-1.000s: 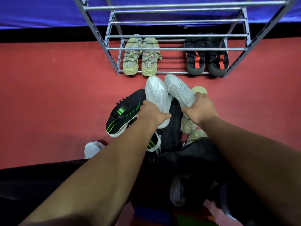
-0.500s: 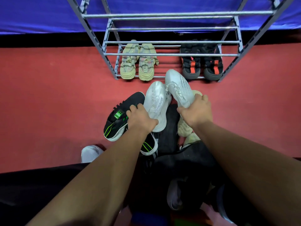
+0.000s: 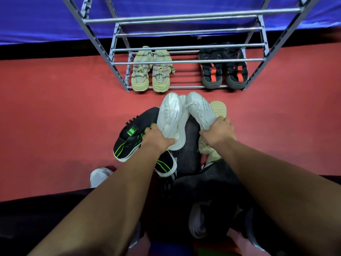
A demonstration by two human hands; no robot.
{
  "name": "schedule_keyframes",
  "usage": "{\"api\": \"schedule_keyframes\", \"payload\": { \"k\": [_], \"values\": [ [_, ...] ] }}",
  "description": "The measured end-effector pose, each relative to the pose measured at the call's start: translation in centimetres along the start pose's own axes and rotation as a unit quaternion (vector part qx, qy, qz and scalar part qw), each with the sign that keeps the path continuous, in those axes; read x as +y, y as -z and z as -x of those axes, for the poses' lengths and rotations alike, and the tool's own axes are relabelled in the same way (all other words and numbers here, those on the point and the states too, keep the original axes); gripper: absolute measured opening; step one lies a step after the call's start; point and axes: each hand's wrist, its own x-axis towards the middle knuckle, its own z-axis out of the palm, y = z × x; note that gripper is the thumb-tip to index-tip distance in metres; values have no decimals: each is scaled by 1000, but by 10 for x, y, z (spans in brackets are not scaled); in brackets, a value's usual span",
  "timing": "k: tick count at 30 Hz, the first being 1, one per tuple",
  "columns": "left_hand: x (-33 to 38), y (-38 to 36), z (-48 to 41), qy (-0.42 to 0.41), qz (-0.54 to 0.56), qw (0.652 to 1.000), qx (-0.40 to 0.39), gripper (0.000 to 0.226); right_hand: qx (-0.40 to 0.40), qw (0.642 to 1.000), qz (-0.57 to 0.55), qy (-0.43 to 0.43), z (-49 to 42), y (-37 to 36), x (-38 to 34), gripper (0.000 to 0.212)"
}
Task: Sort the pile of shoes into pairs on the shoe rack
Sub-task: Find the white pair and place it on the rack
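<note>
My left hand (image 3: 156, 139) grips a white sneaker (image 3: 171, 115) by its heel, sole side up. My right hand (image 3: 219, 132) grips the matching white sneaker (image 3: 200, 109), laces showing. Both are held side by side above the shoe pile, toes toward the grey metal shoe rack (image 3: 184, 61). On the rack's bottom shelf stand a beige pair (image 3: 150, 72) at the left and a black pair with orange stripes (image 3: 224, 72) at the right.
Under my hands lie a black sneaker with green stripes (image 3: 132, 137), a second one (image 3: 166, 166), a cream shoe (image 3: 219, 108) and dark shoes. A white shoe (image 3: 99, 176) lies left on the red floor. A blue cloth hangs behind the rack.
Both hands with the white sneakers have shifted slightly toward the rack, and the two shoes now sit closer together and more parallel. The view tilted a little.
</note>
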Motion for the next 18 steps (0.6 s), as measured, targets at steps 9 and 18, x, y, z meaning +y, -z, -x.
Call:
{"api": "schedule_keyframes", "payload": {
  "k": [9,18],
  "values": [
    [-5,2,0,-9,74,997,-18,98,124,976,157,89,-4,-5,7,66],
    [-5,16,0,-39,232,971,40,71,140,971,155,113,0,-9,2,53]
  ]
}}
